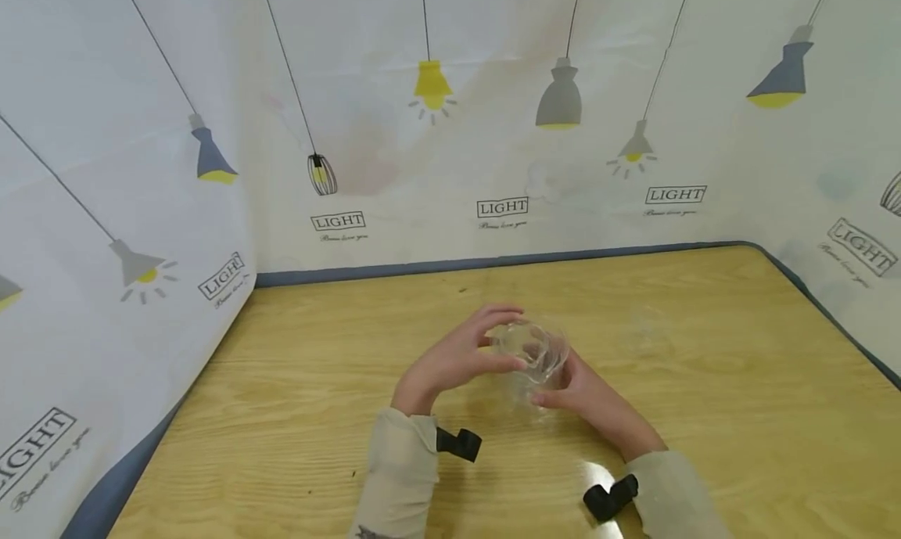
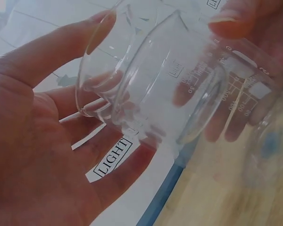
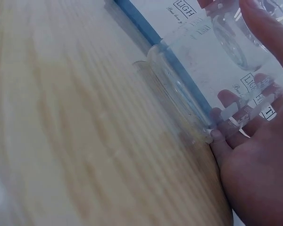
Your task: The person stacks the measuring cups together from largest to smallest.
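Observation:
A clear glass beaker [image 1: 522,390] with white graduation marks stands near the middle of the table, tilt unclear. My right hand [image 1: 594,402] grips it around the side, thumb on the near face and fingers behind. A smaller clear glass vessel [image 2: 92,70] sits partly inside the beaker's mouth, its wide rim above the beaker's spouted rim. Around that upper rim curl the thumb and fingers of my left hand [image 1: 461,355]. In the right wrist view, the beaker's base [image 3: 179,94] is at or close to the tabletop; contact is hard to tell.
On the wooden table [image 1: 281,414], to the right and farther back, is a faint transparent object [image 1: 649,332], its kind unclear. A white curtain [image 1: 394,163] printed with lamps encloses the back and sides, with a blue band [image 1: 422,268] along the table's edge.

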The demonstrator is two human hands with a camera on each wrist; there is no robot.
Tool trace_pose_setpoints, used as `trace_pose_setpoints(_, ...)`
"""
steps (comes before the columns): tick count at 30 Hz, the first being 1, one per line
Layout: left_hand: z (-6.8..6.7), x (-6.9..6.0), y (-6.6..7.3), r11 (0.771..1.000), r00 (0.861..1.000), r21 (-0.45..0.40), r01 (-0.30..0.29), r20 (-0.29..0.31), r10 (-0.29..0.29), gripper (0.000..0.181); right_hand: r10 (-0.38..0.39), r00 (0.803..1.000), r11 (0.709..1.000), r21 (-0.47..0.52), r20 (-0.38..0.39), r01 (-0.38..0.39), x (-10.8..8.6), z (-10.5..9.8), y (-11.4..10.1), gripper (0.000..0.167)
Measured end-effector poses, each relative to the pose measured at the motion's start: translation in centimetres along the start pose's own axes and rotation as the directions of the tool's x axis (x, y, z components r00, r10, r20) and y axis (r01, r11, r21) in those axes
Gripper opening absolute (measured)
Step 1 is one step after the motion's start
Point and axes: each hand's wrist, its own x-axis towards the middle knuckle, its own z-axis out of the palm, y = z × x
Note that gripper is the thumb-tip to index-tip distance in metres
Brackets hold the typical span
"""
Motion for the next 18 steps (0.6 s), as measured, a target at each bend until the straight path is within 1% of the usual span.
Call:
trace_pose_setpoints(2, 0.1, 0.3, -0.8, 1.0, 1.0, -0.021, -0.013, 0.004, 0.013, 0.053, -0.01, 1.0, 1.0, -0.008, 0.015, 0.01, 0.1, -0.2, -0.2, 0.082)
trace_pose_setpoints(5, 0.2, 0.7, -2.1, 0.999, 1.0, -0.032, -0.015, 0.011, 0.015, 0.054, -0.016, 1.0, 1.0, -0.015, 0.017, 0.016, 0.1, -0.1, -0.3, 0.083)
trace_pose_setpoints(8, 0.2, 1.0, -3.0, 0.999, 1.0, -0.041, -0.01, 0.008, 0.011, 0.056, -0.022, 1.0, 1.0, -0.021, 0.02, 0.023, 0.1, -0.1, -0.3, 0.082)
trace_pose_setpoints(11, 0.3, 1.1, -3.0, 0.999, 1.0, -0.047, -0.002, -0.001, 0.002, 0.06, -0.026, 0.999, 0.999, -0.027, 0.03, 0.027, 0.2, -0.1, -0.3, 0.082)
trace_pose_setpoints(14, 0.5, 0.9, -2.5, 0.999, 0.999, -0.029, 0.042, -0.012, -0.042, 0.063, -0.034, 0.999, 0.999, -0.033, 0.04, 0.036, 0.2, -0.1, -0.1, 0.082)
trace_pose_setpoints(16, 0.6, 0.9, -2.0, 0.997, 0.997, -0.01, 0.073, -0.021, -0.074, 0.064, -0.027, 0.999, 0.999, -0.032, 0.031, 0.028, 0.1, -0.1, -0.1, 0.083)
trace_pose_setpoints(18, 0.8, 0.9, -1.7, 0.996, 0.995, 0.008, 0.093, -0.031, -0.092, 0.063, -0.016, 1.0, 0.999, -0.028, 0.023, 0.017, 0.0, -0.1, 0.0, 0.083)
